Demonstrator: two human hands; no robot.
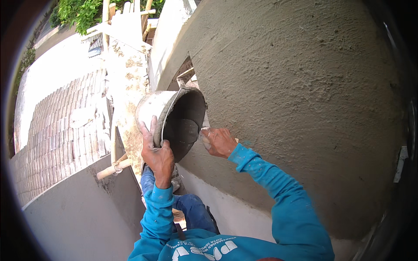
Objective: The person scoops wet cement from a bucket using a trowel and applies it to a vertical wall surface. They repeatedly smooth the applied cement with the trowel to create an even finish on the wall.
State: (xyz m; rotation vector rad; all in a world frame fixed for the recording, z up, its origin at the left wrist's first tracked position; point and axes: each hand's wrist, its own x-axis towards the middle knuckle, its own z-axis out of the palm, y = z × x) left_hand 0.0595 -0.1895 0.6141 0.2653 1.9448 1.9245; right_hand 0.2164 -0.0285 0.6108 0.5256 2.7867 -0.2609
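While the bucket sits tilted against the wall, status as follows.
Left hand (157,155): grip closed over the rim of the mortar-crusted bucket (170,120), holding it mouth-out toward the wall.
Right hand (219,142): at the bucket mouth, fingers curled around something small and pale; likely a trowel handle, can't tell, blade hidden inside.
Bucket: raised in front of the person, touching or just off the wet grey render (300,100).
Wall: rough fresh coat above, smoother pale band (226,204) below.
Setting: high up, tiled roof (65,130) and bamboo pole (114,167) to the left.
Technique: keep the rim tight to the wall so drips fall back in; scoop small loads.
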